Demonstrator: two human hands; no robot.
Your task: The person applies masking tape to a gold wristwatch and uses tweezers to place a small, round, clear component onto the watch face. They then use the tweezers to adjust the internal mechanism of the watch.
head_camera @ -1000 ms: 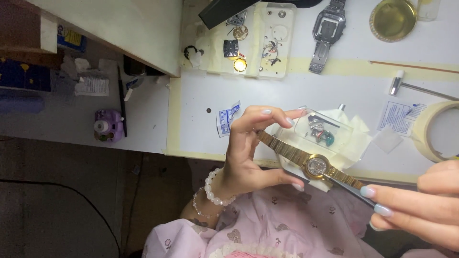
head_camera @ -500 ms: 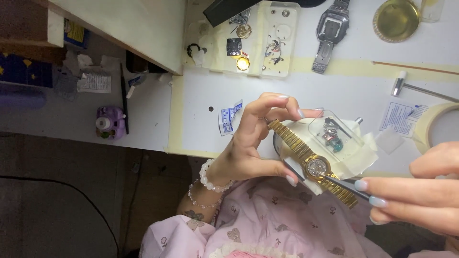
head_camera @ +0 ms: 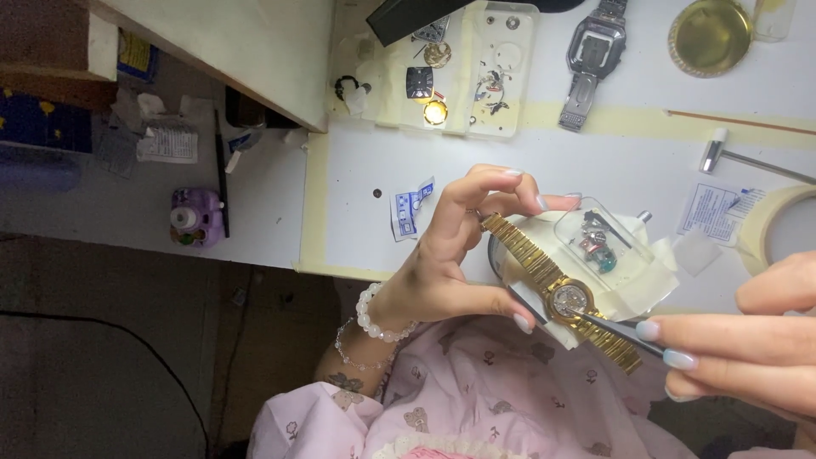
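Right now the gold wristwatch [head_camera: 567, 299] hangs just past the near edge of the white worktop [head_camera: 595, 153], above the pink-clothed lap, its open back turned up to the camera. Its long axis runs on a slant: one end of the link bracelet rises toward the left hand [head_camera: 455, 255], the other drops toward the right hand [head_camera: 748, 353]. The left hand is nearer and carries the watch. Its fingers are pressed around the bracelet, fingertips closed on the upper links and the thumb set just beside the round case.

From the other side the right hand comes in, well clear of the case itself. Its thumb and fingers are pinched together on slim metal tweezers [head_camera: 616, 327], whose long axis points from that hand toward the case. The tips sit at the case's exposed back; whether they touch the works inside I cannot tell.

Just behind the watch, a small clear parts box [head_camera: 599, 238] lies on a white cloth [head_camera: 654, 280] at the worktop's near edge.
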